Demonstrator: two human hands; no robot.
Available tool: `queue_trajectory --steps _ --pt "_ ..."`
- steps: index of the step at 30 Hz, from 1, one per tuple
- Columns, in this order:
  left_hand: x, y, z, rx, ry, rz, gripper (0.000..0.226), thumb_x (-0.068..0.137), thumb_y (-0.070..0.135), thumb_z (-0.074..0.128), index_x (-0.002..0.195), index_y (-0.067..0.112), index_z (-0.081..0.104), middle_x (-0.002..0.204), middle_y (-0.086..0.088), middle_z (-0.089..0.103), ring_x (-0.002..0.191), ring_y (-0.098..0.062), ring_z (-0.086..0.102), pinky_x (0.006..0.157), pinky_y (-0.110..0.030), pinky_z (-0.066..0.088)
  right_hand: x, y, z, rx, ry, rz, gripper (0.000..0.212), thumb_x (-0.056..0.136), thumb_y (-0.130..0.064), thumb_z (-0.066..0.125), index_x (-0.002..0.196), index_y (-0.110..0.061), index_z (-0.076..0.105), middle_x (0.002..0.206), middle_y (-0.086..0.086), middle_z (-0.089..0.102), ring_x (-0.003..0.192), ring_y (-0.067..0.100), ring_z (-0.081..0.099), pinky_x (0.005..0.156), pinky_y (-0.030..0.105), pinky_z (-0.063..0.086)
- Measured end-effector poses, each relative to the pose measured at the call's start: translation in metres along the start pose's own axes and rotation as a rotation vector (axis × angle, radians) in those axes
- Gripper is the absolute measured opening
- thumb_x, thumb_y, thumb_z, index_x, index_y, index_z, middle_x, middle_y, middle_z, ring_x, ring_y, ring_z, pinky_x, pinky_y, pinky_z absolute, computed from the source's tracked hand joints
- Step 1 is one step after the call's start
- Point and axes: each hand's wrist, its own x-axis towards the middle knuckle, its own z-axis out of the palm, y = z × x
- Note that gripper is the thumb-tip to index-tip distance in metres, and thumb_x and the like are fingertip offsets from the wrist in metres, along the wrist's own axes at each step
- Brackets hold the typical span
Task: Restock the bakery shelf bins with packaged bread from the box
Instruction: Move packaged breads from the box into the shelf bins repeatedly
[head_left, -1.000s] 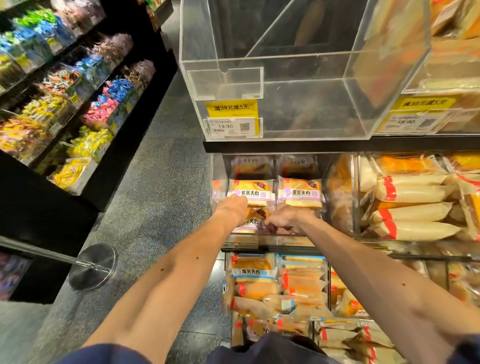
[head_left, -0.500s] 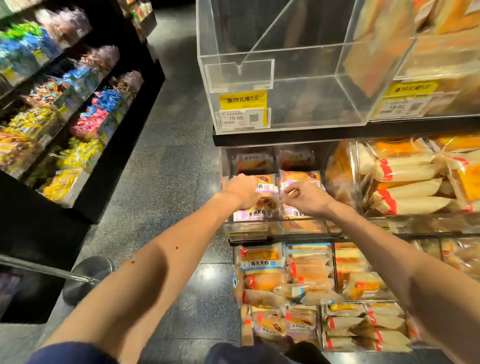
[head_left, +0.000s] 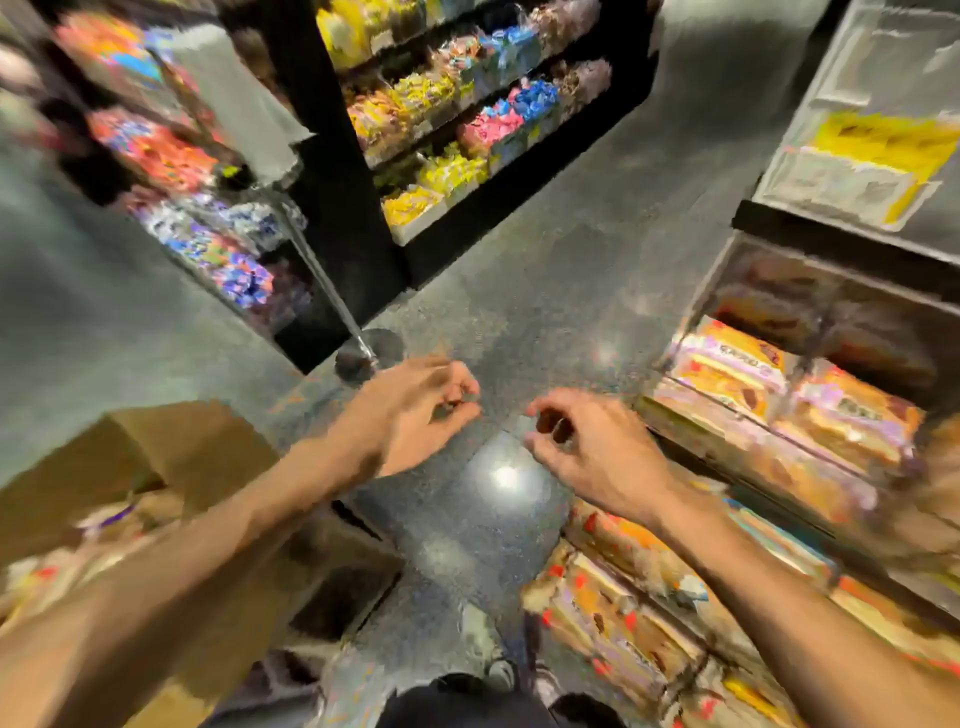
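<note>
**Q:** Condition of the left hand?
**A:** The left hand sits at the centre of the frame, above the dark speckled floor. Its fingers are loosely curled, with the thumb close to the fingertips. It holds nothing.

**Q:** Condition of the right hand?
**A:** The right hand sits just right of centre, beside the left hand but apart from it. It is palm down with the fingers loosely curled, and it holds nothing. It lies just left of the front corner of the shelf bin.

**Q:** Location of the stock?
**A:** The packaged bread, in orange and purple wrappers, lies inside that clear shelf bin at the middle right of the frame. Further packages fill the tier below, at the lower right. The cardboard box is at the lower left, partly covered by the left forearm. Its contents are too blurred to identify.

**Q:** Surrounding fixtures?
**A:** A black rack of coloured sweets stands at the upper centre. A metal post base rests on the floor just above and left of the left hand. A yellow price label is fixed to a clear bin at the upper right. Motion blur affects the whole frame.
</note>
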Motion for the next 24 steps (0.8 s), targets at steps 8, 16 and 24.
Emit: queue_trajectory --steps 8,16,24 --pt "-0.243 -0.118 -0.042 -0.055 0.043 -0.901 0.037 0.098 0.029 0.058 0.128 0.008 0.063 0.125 -0.007 0.062 0.11 -0.011 0.062 0.091 -0.022 0.043 0.053 -0.155 0.151 0.016 -0.408 -0.457 0.014 0.09 -0.031 0.065 0.1 -0.02 0.066 0.087 -0.008 0.063 0.084 0.019 0.063 0.077 0.037 0.051" --pt "-0.422 -0.242 -0.005 -0.119 0.261 -1.381 0.023 0.094 0.03 0.062 0.114 0.024 0.067 0.118 0.0 0.068 0.108 -0.02 0.063 0.093 -0.038 0.05 0.098 -0.282 0.294 -0.077 -0.709 -0.645 0.022 0.098 -0.036 0.058 0.117 -0.025 0.061 0.1 -0.015 0.055 0.09 0.002 0.052 0.075 0.015 0.041" --pt "-0.483 -0.352 0.035 -0.393 0.201 -1.589 0.034 0.093 0.032 0.062 0.124 0.018 0.063 0.122 -0.006 0.067 0.114 -0.025 0.061 0.095 -0.035 0.05 0.16 -0.35 0.45 -0.229 -0.921 -0.384 0.043 0.095 -0.039 0.061 0.13 -0.015 0.057 0.121 0.003 0.063 0.111 0.017 0.059 0.092 0.03 0.048"
